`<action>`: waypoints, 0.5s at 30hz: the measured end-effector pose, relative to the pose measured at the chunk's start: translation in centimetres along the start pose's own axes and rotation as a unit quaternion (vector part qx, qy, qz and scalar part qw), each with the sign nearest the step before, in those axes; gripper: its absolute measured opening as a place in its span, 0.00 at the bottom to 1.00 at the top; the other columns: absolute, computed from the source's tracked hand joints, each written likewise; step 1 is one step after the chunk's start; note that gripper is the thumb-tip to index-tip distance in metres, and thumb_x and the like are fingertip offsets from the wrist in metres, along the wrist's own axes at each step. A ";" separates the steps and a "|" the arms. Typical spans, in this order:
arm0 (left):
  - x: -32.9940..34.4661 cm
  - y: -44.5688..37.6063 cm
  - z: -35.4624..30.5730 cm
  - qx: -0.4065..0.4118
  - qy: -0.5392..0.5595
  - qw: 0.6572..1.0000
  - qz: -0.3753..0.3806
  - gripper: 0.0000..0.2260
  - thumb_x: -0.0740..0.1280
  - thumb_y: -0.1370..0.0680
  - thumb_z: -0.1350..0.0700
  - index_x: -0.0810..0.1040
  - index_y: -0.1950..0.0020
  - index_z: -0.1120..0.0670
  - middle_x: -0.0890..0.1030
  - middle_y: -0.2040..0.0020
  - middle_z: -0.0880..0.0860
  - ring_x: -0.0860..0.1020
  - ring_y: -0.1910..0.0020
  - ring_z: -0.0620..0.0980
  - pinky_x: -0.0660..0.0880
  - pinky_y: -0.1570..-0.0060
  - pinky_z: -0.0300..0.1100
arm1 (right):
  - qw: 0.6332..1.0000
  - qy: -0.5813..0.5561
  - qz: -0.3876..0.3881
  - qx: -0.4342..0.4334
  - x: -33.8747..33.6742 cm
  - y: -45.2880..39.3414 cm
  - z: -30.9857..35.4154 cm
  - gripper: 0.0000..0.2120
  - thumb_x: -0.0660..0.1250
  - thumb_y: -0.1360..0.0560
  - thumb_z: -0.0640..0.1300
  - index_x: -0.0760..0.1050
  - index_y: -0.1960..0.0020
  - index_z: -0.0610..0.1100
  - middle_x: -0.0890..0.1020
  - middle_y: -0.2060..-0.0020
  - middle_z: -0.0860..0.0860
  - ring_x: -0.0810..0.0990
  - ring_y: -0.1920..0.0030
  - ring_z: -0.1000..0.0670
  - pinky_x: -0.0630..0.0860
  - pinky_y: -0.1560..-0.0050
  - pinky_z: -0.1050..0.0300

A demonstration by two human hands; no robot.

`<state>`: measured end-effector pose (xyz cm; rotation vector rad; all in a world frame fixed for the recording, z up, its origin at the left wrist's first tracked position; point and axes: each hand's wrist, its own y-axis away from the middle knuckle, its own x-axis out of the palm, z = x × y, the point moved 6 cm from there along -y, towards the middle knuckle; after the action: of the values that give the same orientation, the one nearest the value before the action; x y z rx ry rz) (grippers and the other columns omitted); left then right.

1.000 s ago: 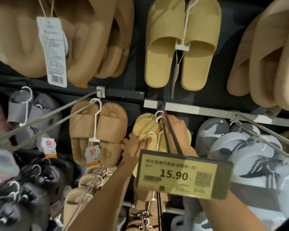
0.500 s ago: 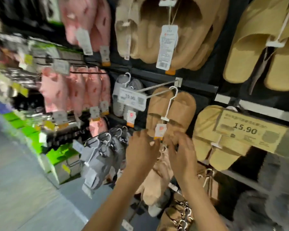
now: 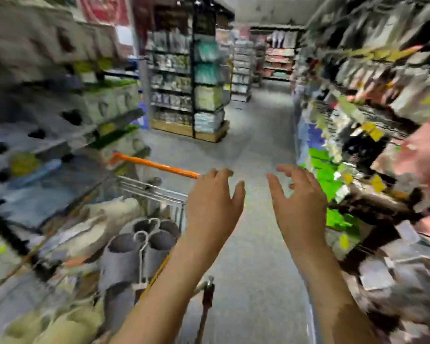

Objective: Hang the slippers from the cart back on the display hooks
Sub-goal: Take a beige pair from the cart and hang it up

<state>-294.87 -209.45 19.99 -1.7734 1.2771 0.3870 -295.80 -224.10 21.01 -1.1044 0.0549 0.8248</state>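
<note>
Store shelving, smeared by blur, lines both sides of a grey-floored aisle as a person turns toward a wire cart with an orange handle at the near left. Both hands are raised over the bare floor, empty, fingers loosely spread and slightly curled; the left hand hangs just right of the cart's rim, the right hand well apart from it. A pair of grey slippers lies below and to the left of the left hand's fingers, clipped on a white plastic hanger whose hook end points to the far side, the pair's long axis running near to far. Pale, fuzzy-looking slippers are heaped beside them. The left hand looks better placed to reach down. Display hooks cannot be made out in the blurred racks at right.
</note>
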 end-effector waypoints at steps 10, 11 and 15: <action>-19.4 14.8 18.5 -0.348 -0.164 0.902 -0.197 0.13 0.61 0.22 0.49 0.76 0.41 0.53 0.79 0.44 0.55 0.76 0.43 0.56 0.70 0.48 0.47 | 0.920 -0.271 0.207 -0.192 13.7 9.4 21.0 0.08 0.68 0.29 0.42 0.78 0.53 0.39 0.82 0.59 0.42 0.80 0.58 0.40 0.68 0.57 0.57; -20.5 16.7 19.8 -0.380 -0.168 0.885 -0.211 0.13 0.61 0.22 0.49 0.77 0.42 0.53 0.80 0.44 0.55 0.76 0.44 0.56 0.70 0.48 0.48 | 0.912 -0.280 0.226 -0.197 14.6 11.0 22.0 0.07 0.69 0.29 0.41 0.79 0.53 0.39 0.82 0.59 0.42 0.80 0.57 0.41 0.67 0.57 0.58; -22.4 22.7 25.1 -0.464 -0.182 0.833 -0.240 0.13 0.62 0.23 0.50 0.78 0.43 0.55 0.81 0.45 0.55 0.78 0.46 0.57 0.73 0.47 0.49 | 0.876 -0.295 0.323 -0.202 18.1 17.2 24.4 0.08 0.70 0.29 0.40 0.79 0.51 0.38 0.82 0.55 0.41 0.80 0.53 0.39 0.74 0.53 0.52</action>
<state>-318.24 -177.70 10.53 -2.5516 0.2968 1.1151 -302.01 -191.03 11.76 -1.1876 -0.2904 1.8191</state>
